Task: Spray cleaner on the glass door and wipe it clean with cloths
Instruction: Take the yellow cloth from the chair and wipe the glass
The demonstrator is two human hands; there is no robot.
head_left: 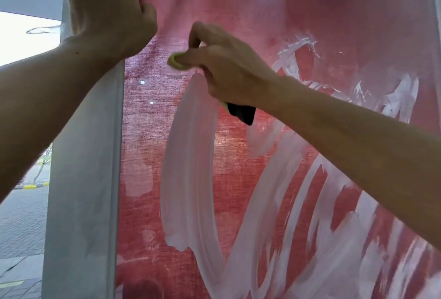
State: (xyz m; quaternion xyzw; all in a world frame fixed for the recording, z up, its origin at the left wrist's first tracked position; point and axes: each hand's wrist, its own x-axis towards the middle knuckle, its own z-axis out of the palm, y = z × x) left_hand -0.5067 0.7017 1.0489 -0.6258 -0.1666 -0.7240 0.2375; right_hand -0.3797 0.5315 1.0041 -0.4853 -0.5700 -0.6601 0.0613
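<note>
Right hand [222,64] pinches green cloth [175,61] against glass door [238,179] at centre, left hand [107,5] flat on frame [83,179] at 11 o'clock; foam streaks toward 5 o'clock may dry, leaving smears.

Glass door [238,191] upright, white cleaner smears; yellow-green cloth [175,61] pressed against it.

Yellow-green cloth [175,61]; glass door [310,24] red-backed, streaked with white smears.
</note>
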